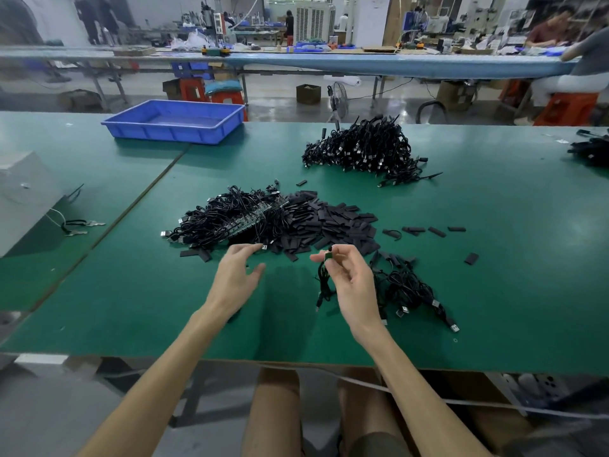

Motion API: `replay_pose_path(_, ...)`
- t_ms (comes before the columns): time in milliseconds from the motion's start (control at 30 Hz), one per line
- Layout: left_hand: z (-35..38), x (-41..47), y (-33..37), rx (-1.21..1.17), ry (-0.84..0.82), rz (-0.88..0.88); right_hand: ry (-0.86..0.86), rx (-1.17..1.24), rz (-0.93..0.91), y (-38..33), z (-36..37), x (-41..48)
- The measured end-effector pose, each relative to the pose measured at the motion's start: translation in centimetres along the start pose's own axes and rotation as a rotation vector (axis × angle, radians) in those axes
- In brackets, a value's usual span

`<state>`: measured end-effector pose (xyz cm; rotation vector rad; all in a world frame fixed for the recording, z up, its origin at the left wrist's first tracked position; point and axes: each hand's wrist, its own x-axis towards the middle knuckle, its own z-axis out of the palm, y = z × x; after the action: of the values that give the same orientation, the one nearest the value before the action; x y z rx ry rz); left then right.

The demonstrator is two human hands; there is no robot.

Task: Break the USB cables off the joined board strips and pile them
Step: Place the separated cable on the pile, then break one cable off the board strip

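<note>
My right hand [351,282] pinches the small green board end of a black USB cable [324,285], and the cable hangs down over the green table. My left hand [239,272] hovers with its fingers spread and holds nothing, just short of the heap of joined board strips with cables [230,217]. Flat black sleeve pieces [329,222] lie scattered to the right of that heap. A small pile of separated cables [408,291] lies just to the right of my right hand. A larger pile of cables [365,150] sits farther back.
A blue plastic tray [174,122] stands at the back left of the green table [131,291]. A white box [23,196] and a bunch of keys [77,225] lie at the left. More black cables [591,150] sit at the far right edge. People work at benches beyond.
</note>
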<state>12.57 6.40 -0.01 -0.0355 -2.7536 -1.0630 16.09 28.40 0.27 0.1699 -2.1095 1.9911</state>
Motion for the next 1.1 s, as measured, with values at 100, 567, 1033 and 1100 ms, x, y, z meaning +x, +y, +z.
replay_pose_path(100,0.2,-0.9,2.8,-0.397,-0.264,0.068,-0.038,-0.024,-0.024,-0.4,0.2,0.0)
replay_pose_path(567,1.6,-1.9,4.3,-0.85,-0.317,-0.06,-0.162,-0.142,0.024,0.0,0.4,-0.7)
replay_pose_path(1033,2.8,-2.1,3.9,-0.435,-0.338,0.038,-0.106,-0.164,0.047,1.4,0.2,-1.6)
replay_pose_path(1100,2.9,-2.1,3.7,-0.259,-0.296,0.12,-0.092,-0.194,0.038,1.7,0.1,-1.7)
